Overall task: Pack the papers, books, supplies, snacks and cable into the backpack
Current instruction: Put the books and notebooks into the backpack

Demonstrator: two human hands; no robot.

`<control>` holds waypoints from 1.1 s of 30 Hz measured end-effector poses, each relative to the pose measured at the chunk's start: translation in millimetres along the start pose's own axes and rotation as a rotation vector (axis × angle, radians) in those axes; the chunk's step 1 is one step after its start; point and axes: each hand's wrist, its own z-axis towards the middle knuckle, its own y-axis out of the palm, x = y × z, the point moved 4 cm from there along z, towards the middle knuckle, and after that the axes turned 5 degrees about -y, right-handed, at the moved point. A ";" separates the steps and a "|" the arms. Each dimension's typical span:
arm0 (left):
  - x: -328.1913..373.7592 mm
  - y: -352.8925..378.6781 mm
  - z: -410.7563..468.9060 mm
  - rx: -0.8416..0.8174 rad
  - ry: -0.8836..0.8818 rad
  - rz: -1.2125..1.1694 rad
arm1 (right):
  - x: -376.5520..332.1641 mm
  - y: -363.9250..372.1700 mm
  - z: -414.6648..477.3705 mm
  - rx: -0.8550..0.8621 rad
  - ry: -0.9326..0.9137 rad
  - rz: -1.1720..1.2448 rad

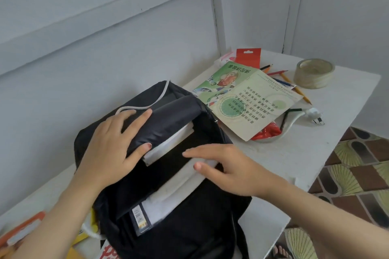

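Note:
A black backpack (189, 227) lies open on the white table (284, 153). My left hand (113, 145) grips the padded back panel of the backpack and holds the opening apart. My right hand (227, 166) rests flat, fingers together, on a stack of white papers (179, 187) that sits inside the bag. More white paper (172, 143) shows deeper in the opening. To the right lie a green booklet (246, 99), a red snack packet (267, 131), a white cable with plug (311, 114), pencils (294, 86) and a red card pack (248, 57).
A roll of clear tape (313, 72) stands at the table's far right. Orange, yellow and red printed items (21, 231) lie at the near left, partly under the bag. A pale wall runs behind; patterned floor (357, 174) shows to the right.

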 end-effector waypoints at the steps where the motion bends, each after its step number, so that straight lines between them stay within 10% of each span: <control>1: 5.2 0.9 4.6 0.014 -0.004 -0.044 | 6.4 -14.7 -5.7 0.116 -0.019 0.013; 7: 49.9 3.1 61.5 0.036 -0.094 -0.391 | 75.9 -101.9 -0.7 0.602 0.092 -0.109; 14: 108.3 43.9 144.7 -0.394 -0.100 -0.497 | 161.1 -176.0 41.1 0.428 0.429 -0.376; 19: 129.8 84.1 169.2 -0.703 -0.108 -0.644 | 192.8 -192.0 52.9 0.332 0.647 -0.056; 33: 123.1 77.1 170.8 -0.402 -0.208 -0.968 | 133.8 -216.2 50.0 0.521 0.282 0.576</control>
